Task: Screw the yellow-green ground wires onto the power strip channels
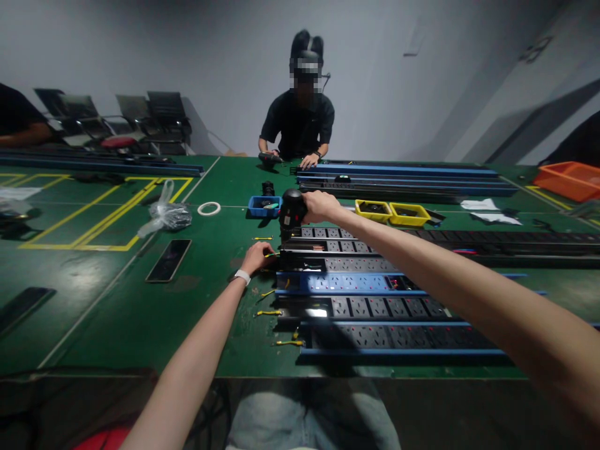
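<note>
My right hand is wrapped round a black cordless screwdriver, held upright with its lower end at the left end of a power strip. Just left of that end, my left hand pinches a short yellow-green wire. Several long power strips lie side by side under my right arm, some with blue edges, such as the blue power strip. More yellow-green wires stick out from their left ends. The screwdriver's tip is hidden by its body and the strips.
Beyond the strips stand a blue bin and yellow bins. A tape roll, a plastic bag and a phone lie left. Across the green table a co-worker holds a dark tool. An orange crate is at right.
</note>
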`<state>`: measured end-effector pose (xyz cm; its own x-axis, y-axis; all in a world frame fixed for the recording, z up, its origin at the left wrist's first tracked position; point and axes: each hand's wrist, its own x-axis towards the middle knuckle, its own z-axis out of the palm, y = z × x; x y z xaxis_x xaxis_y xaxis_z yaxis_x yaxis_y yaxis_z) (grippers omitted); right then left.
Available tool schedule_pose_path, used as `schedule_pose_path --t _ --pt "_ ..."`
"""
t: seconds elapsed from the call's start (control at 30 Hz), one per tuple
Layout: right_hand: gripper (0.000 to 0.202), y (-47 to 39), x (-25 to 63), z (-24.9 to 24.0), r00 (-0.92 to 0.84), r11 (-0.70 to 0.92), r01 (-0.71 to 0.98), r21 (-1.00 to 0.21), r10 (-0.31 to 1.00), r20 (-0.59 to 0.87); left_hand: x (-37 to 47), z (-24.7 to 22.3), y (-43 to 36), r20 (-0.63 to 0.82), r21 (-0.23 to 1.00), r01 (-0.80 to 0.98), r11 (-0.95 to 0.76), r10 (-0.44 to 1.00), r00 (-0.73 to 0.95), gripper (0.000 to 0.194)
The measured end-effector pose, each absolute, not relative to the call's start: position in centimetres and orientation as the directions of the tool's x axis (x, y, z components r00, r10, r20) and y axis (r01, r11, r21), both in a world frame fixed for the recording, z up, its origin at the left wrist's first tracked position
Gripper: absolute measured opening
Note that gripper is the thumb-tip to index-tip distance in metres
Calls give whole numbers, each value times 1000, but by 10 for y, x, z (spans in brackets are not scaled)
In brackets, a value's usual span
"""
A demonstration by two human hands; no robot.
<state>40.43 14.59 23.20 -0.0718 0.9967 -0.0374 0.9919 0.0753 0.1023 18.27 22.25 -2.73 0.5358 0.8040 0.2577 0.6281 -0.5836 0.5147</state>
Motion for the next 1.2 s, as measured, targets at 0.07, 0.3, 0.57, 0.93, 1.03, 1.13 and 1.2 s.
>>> schedule_pose_path --t 0.07,0.3,0.57,0.93,1.03,1.13,1.2 --pt "53 145 403 233 -42 44 995 87 999 -34 183 -27 222 256 514 630 -582 805 536 13" --pt "41 141 395 235 -18 19 997 80 1000 -12 183 -25 221 250 517 631 -578 807 534 13" --pt "56 135 399 222 -152 128 970 205 982 110 184 -22 219 253 518 631 -577 808 532 12" --pt "45 138 386 221 -228 180 941 285 963 145 183 -27 224 246 523 628 -577 807 537 11" --pt "41 138 383 222 -233 182 940 288 961 152 183 -27 224 248 525 621 -582 803 543 10" --pt "39 139 382 222 -231 179 940 290 961 154 183 -27 224 252 525 618 -586 800 545 11" --pt "41 139 383 222 -228 176 941 291 961 154 183 -27 224 253 525 618 -585 801 542 11"
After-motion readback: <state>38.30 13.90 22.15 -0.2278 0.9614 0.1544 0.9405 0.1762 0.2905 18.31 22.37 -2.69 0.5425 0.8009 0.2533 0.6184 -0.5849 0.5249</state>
